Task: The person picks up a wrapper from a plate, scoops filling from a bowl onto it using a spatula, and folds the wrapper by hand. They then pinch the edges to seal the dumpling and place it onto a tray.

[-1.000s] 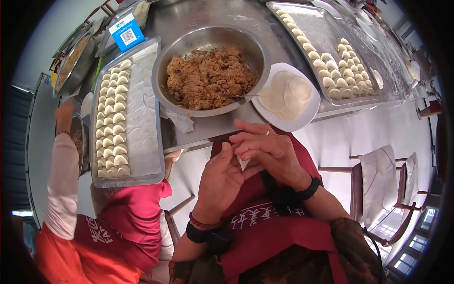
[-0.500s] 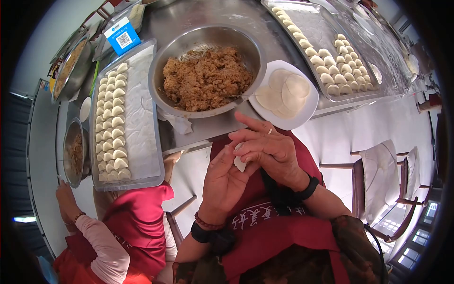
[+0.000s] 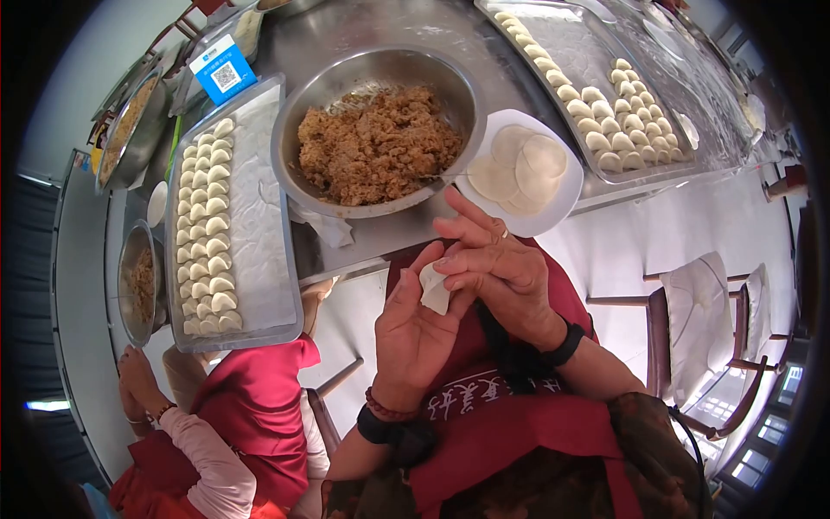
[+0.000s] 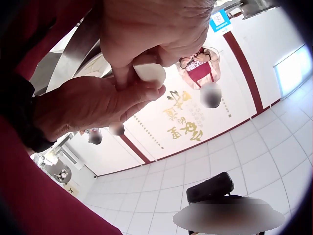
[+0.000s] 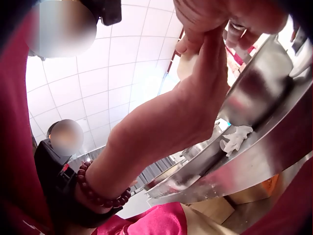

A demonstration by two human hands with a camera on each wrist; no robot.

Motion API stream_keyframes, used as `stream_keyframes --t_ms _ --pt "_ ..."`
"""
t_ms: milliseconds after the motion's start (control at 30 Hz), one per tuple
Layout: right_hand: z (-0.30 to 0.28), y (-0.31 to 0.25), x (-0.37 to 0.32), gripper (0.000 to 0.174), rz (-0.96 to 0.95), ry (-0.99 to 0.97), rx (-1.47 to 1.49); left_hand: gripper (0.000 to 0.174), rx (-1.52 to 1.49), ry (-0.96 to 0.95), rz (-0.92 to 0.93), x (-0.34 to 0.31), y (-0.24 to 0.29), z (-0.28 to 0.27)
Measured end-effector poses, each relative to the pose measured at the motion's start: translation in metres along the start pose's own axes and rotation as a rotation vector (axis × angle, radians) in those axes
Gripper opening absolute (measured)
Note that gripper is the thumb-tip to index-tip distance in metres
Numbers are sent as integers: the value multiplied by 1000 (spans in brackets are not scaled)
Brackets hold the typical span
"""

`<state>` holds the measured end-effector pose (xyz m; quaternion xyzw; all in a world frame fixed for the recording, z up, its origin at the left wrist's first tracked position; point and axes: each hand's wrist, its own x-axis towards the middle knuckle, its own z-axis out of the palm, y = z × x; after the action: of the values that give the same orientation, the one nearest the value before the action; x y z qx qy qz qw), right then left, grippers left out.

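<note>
We are holding one dumpling (image 3: 435,288) between both hands, close above our red apron (image 3: 510,432). Our left hand (image 3: 415,329) is cradling it from below, with the thumb raised along one side and the fingers curling in behind, so the hand is mostly closed around it. Our right hand (image 3: 497,272) is reaching over the top. Its thumb and bent fingers are pinching the upper edge, while the forefinger is sticking out straight and touching nothing. In the left wrist view the dumpling (image 4: 149,72) is showing as a pale lump wedged between the fingertips of both hands. No filling is showing on it, so we are judging that the wrapper is folded over and the seam is being pressed. We cannot tell how much of the edge is sealed.

Just beyond our fingertips the bowl (image 3: 389,67) is sitting with plenty of filling (image 3: 376,147) in it. Beside it, past the straight forefinger, the plate (image 3: 566,197) is carrying a few overlapping wrappers (image 3: 519,169). We are reading this as more pieces left to make.

Farther out, to the left of our fingers, the left tray (image 3: 268,216) is carrying rows of finished dumplings (image 3: 207,225) down one side, and the rest of its lining is lying bare. Far to the right of our fingers, the right tray (image 3: 571,52) is showing one long row and a packed block (image 3: 631,125). We are judging that a good share is done, with room left on both trays.
</note>
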<state>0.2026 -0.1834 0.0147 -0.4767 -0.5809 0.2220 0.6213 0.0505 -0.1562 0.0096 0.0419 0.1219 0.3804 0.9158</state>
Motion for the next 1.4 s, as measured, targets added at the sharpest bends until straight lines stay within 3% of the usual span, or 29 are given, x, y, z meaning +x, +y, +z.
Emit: stream_keyframes --t_ms 300,400,700,800,933,1000,1300,1400 --pt "-2 -7 1 24 83 27 -98 45 -8 -14 -6 1 0 -7" --pt "-7 -7 1 25 23 -6 -245 43 -36 -6 10 0 4 -9" --pt "-6 0 -2 25 -30 -22 -261 42 -25 -40 31 2 4 -8" --pt "-3 -9 -1 28 167 -1 -142 42 30 -44 20 3 10 -5" --pt "-3 -10 1 27 153 -37 -50 42 -43 -95 -5 4 13 -12" --pt "-3 -2 -1 25 124 -60 14 43 11 -20 3 3 10 -4" --pt "1 -1 -2 22 283 -4 198 48 57 -46 -24 6 12 -7" --pt "-2 3 -3 20 180 -81 123 47 45 -70 -48 6 15 -7"
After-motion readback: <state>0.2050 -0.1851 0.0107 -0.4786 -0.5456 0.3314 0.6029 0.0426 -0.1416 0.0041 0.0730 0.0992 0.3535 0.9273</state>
